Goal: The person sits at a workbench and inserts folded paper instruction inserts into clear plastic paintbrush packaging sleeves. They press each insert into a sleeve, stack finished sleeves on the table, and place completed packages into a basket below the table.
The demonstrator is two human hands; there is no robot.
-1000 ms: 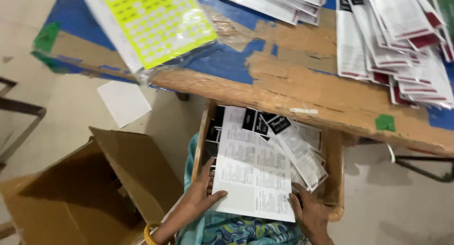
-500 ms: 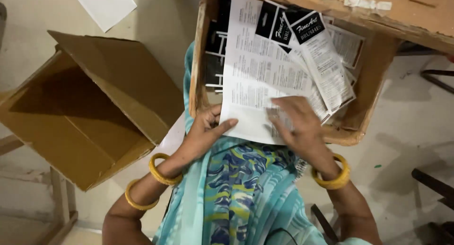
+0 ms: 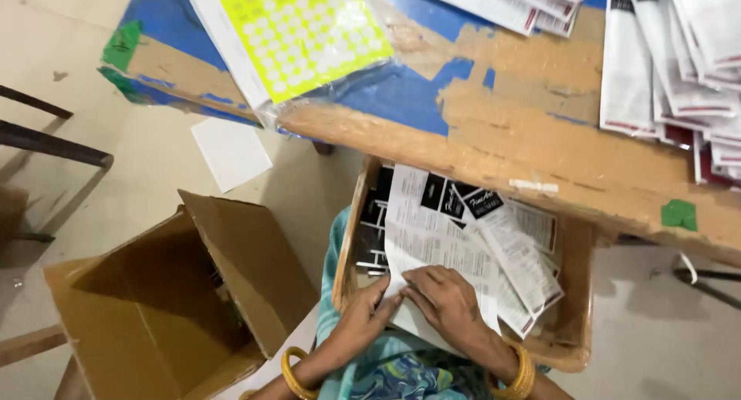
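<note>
A shallow cardboard tray rests on my lap under the table edge, filled with printed leaflets and black-and-white cards. A white printed leaflet lies on top of the pile. My left hand pinches its near left edge. My right hand lies flat on its near end, fingers pointing left and touching the left hand's fingertips. Both wrists wear yellow bangles.
A worn wooden table with blue covering holds a yellow sticker sheet in plastic and stacks of white packets. An open empty cardboard box stands at my left. A white paper lies on the floor.
The view tipped down to my lap and came back up to the table. My right hand slid from the leaflet's right corner onto its near end, meeting the left hand.
</note>
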